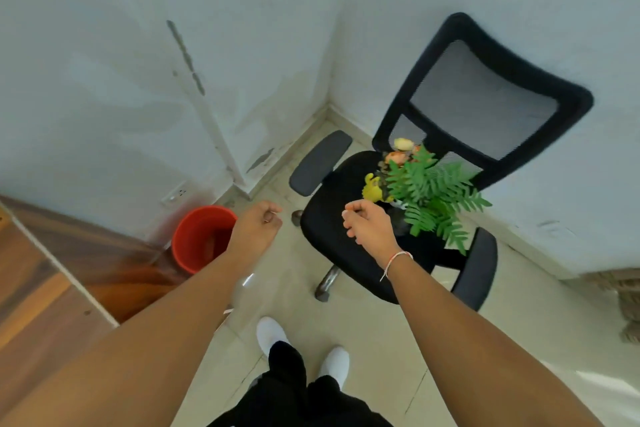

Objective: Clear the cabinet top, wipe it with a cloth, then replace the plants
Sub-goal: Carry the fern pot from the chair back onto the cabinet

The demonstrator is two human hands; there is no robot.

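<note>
Head view: plants (pixel 427 189) on chair (pixel 332 232), just beyond empty right hand (pixel 369 227).

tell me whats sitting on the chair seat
On the black chair seat sit a green fern plant and a flower bunch. Their pots are mostly hidden by leaves.

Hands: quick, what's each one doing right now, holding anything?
Left hand: fingers curled, holding nothing, above the floor near the red bucket.
Right hand: fingers curled, holding nothing, over the chair seat beside the plants.
</note>
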